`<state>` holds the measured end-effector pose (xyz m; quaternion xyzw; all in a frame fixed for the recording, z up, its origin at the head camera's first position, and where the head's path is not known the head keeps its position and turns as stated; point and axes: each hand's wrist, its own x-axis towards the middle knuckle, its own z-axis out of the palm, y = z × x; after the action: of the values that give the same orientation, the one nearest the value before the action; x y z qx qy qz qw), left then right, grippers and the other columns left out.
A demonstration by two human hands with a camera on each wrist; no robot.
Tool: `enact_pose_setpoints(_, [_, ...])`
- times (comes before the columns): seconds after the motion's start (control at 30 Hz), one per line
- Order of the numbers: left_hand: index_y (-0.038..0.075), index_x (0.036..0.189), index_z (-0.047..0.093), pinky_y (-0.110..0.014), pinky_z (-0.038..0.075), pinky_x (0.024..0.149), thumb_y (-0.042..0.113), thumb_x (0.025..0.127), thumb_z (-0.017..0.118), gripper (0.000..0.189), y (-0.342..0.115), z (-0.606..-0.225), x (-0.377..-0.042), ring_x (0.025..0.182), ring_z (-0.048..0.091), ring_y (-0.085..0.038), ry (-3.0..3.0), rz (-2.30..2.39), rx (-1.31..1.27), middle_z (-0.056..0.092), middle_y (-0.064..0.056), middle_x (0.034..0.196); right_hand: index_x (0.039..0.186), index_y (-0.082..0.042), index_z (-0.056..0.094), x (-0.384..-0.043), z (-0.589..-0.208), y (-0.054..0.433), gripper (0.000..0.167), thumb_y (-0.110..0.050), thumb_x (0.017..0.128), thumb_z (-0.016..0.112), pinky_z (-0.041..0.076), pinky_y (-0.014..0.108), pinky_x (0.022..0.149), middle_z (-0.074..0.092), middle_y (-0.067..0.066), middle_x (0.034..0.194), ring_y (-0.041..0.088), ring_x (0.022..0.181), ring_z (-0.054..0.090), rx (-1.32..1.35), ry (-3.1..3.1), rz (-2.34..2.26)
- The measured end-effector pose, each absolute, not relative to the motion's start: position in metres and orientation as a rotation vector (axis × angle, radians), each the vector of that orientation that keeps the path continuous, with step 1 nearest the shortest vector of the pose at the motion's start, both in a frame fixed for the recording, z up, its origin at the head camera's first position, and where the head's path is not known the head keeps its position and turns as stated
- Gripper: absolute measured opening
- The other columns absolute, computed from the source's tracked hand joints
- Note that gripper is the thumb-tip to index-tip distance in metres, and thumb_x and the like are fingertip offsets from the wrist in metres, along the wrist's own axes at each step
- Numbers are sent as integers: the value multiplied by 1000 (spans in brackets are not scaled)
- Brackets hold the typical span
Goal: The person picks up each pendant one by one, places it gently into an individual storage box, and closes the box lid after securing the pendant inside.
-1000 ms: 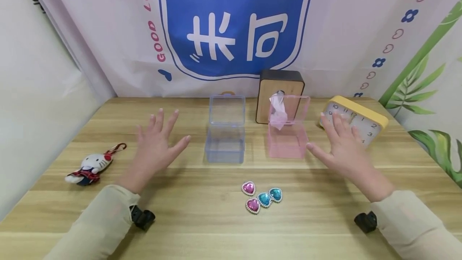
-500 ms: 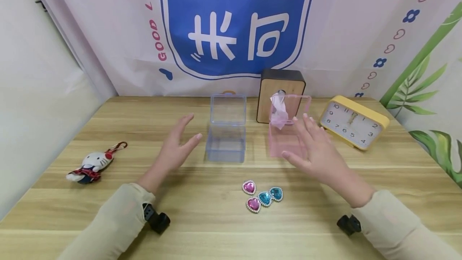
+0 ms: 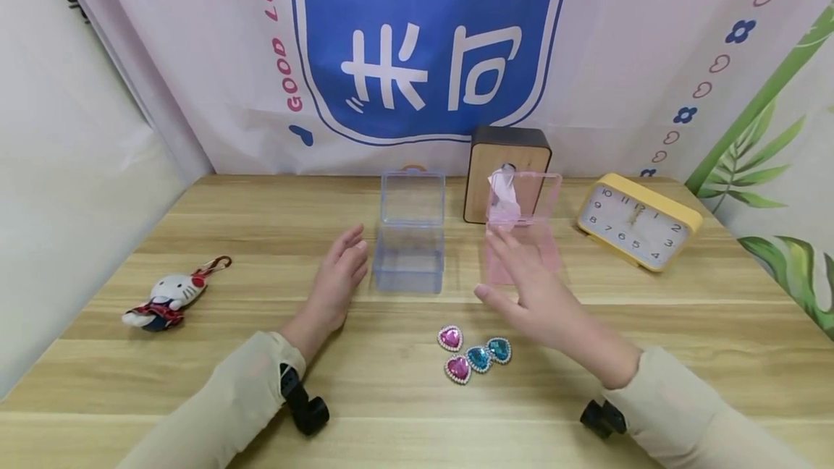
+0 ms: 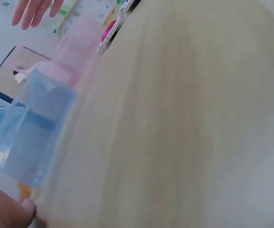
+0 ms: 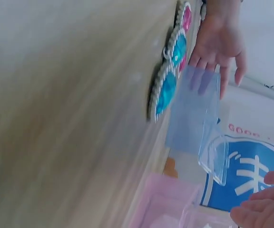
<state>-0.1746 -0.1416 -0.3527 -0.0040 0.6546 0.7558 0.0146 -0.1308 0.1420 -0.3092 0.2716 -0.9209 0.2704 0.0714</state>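
Observation:
Just left of the clear blue box (image 3: pixel 409 270), its lid raised, my left hand (image 3: pixel 334 282) holds nothing, its fingers relaxed. My right hand (image 3: pixel 537 295) is held with straight fingers in front of the clear pink box (image 3: pixel 550 255), overlapping part of it in the head view. That box's lid is raised too. Nearer to me lie two pink heart gems (image 3: pixel 449 338) and two blue heart gems (image 3: pixel 499 349), all edged in pearly beads, between the hands. The right wrist view shows the left hand (image 5: pixel 220 40) beyond the blue box.
A plush cat keychain (image 3: pixel 171 297) with a red clip lies on the left of the wooden table (image 3: pixel 391 425). Behind the pink box stands a wooden tissue box (image 3: pixel 482 172), a tissue hanging from it. A yellow clock (image 3: pixel 641 223) leans at the back right.
Both hands have moved inward, the left toward the blue box with its fingers relaxing, the right across in front of the pink box. The boxes and gems stay in place.

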Motion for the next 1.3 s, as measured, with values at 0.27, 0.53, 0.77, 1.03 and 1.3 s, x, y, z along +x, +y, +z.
enact_pose_setpoints(0.27, [3, 142, 29, -41, 22, 114, 10, 96, 39, 48, -125, -361, -176, 136, 27, -30, 1999, 2440, -62, 24, -17, 149, 145, -4, 27, -128, -318, 130, 67, -34, 91, 55, 33, 55, 104, 29, 17, 148, 38, 129, 37, 848, -2795, 1039])
enact_pose_setpoints(0.53, [6, 141, 34, -45, 17, 115, 8, 94, 42, 47, -109, -365, -171, 137, 22, -29, 2108, 2471, -108, 26, -11, 150, 141, -3, 35, -126, -324, 118, 64, -36, 91, 57, 44, 46, 97, 39, 18, 143, 42, 118, 50, 792, -2905, 1396])
enact_pose_setpoints(0.77, [3, 138, 37, -42, 15, 116, 7, 94, 42, 45, -100, -367, -168, 140, 18, -25, 2160, 2489, -126, 27, -11, 150, 127, 10, 48, -131, -338, 109, 51, -24, 91, 58, 47, 37, 96, 51, 25, 129, 35, 116, 53, 875, -2870, 1599])
enact_pose_setpoints(1.03, [2, 138, 35, -40, 13, 117, 5, 94, 40, 44, -95, -369, -167, 141, 14, -24, 2171, 2455, -132, 23, -11, 152, 114, 6, 61, -135, -352, 107, 35, -15, 86, 64, 52, 30, 87, 64, 16, 106, 25, 98, 60, 856, -2898, 1579])
enact_pose_setpoints(1.3, [10, 140, 34, -38, 11, 117, 10, 96, 41, 45, -93, -368, -166, 142, 10, -20, 2174, 2387, -170, 17, -5, 155, 108, 3, 65, -135, -356, 107, 28, -8, 83, 68, 52, 21, 81, 61, 12, 104, 21, 95, 60, 936, -2877, 1567])
